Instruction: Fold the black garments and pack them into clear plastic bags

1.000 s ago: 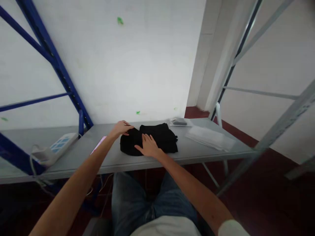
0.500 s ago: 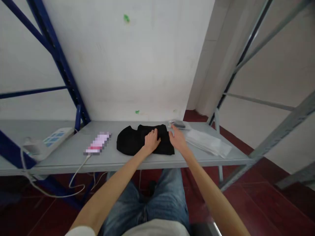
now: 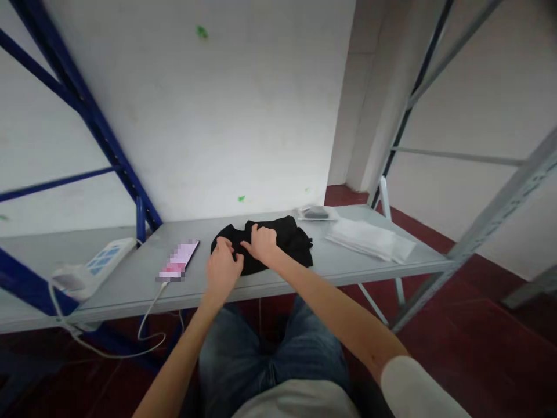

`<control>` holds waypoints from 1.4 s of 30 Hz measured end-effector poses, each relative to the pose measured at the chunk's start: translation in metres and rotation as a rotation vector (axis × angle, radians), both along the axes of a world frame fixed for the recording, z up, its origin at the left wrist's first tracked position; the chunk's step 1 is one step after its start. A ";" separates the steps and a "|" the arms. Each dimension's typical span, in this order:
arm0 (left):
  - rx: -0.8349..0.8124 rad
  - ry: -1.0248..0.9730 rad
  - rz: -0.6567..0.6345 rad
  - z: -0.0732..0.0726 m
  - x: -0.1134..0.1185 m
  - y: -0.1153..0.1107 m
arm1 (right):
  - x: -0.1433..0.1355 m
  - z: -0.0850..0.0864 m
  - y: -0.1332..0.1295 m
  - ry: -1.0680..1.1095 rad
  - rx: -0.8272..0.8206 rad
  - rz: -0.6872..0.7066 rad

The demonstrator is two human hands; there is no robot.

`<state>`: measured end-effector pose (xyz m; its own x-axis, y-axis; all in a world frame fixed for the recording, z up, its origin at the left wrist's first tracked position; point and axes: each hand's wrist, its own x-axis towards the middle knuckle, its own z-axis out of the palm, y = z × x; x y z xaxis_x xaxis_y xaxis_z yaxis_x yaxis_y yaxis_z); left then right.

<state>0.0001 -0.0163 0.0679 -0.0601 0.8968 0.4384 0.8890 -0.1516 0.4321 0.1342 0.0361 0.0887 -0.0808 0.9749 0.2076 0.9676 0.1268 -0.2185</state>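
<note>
A piece of black cloth, soft and folded, lies on the grey shelf with a rounded left end and a rumpled right end. My left hand is at its left end, fingers curled down onto the fabric and thumb toward the middle. Close beside it, my right hand bears on the middle of the cloth with bent fingers and the thumb pointing left. Both hands appear to grip the fabric, though the fingertips are partly hidden.
A phone on a white cable lies to the left, near a white power strip. Flat white plastic bags and a clear packet lie to the right. Blue posts and grey posts frame the grey shelf.
My left hand has moved left to the cloth's rounded end. My right hand has come from the cloth's right edge to its middle. The right end of the cloth is now rumpled.
</note>
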 end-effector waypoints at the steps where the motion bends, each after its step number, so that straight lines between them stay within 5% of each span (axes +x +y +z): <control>1: -0.018 0.012 0.007 -0.004 -0.005 -0.001 | -0.008 0.000 0.005 -0.022 -0.046 -0.011; 5: -0.064 0.038 0.022 -0.018 -0.001 -0.003 | -0.015 0.004 0.017 -0.066 -0.139 -0.036; 16: -0.054 -0.244 0.075 -0.015 0.088 0.018 | 0.027 0.041 0.007 -0.033 -0.057 -0.022; 21: -0.053 -0.310 0.050 -0.019 0.106 0.031 | 0.053 0.048 0.004 0.129 -0.075 -0.027; 25: -0.050 -0.267 -0.010 -0.025 0.101 0.035 | 0.080 0.035 0.007 0.279 -0.101 -0.090; 34: -0.031 0.121 -0.285 -0.026 0.071 0.038 | 0.112 -0.035 -0.012 0.232 -0.030 -0.216; 42: 0.038 0.441 -0.484 -0.011 0.060 0.046 | 0.101 -0.047 -0.020 0.107 0.278 -0.185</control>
<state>0.0599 0.0292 0.0571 0.5390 0.7607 0.3618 0.8091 -0.5870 0.0286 0.2355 0.0164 0.0414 0.1282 0.8758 0.4654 0.9532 0.0208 -0.3016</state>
